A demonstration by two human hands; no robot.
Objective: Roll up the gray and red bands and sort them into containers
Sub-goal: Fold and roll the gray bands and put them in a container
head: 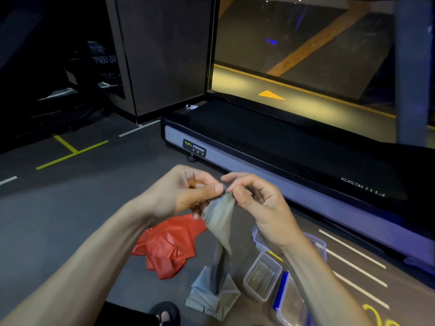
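A black treadmill [294,147] stands on the dark floor [70,196] beside painted lines.

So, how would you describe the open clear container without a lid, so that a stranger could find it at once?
Start at the long treadmill and look down to the dark floor beside it, under the person's right hand. There stands a small clear container, open and with nothing visible inside, just right of the hanging gray band. Unlike its neighbours, it has no blue clips.
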